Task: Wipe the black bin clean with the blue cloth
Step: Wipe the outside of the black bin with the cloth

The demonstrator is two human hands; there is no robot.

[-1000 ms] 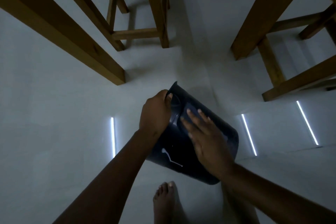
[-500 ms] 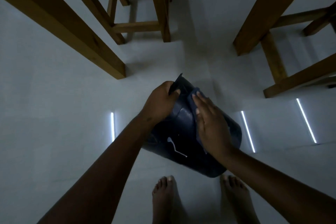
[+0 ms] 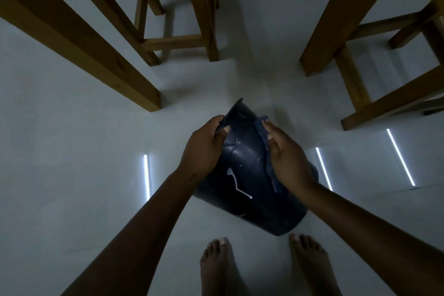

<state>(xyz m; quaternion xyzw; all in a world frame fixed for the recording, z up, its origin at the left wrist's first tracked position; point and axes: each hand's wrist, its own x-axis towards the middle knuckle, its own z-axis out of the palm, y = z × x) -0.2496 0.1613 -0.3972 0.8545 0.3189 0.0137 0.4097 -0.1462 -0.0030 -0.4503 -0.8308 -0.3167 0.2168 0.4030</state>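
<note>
Mid-wipe: the black bin (image 3: 249,175) is held tilted above the floor (image 3: 72,151). The left hand (image 3: 204,146) is clamped on its rim; the right hand (image 3: 286,158) presses the blue cloth (image 3: 269,166) flat against its side. Next, I judge, sweep toward the pale streak (image 3: 236,184) nearer the bin's base — firm pressure needed.

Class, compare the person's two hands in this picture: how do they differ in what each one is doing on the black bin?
The left hand curls over the rim of the black bin, thumb on the outer wall, gripping it; the right hand lies flat on the side. The right hand presses the blue cloth against the wall; the left hand holds no cloth. The left hand is on the bin's left side, the right hand on its right. Both touch the tilted bin.
</note>
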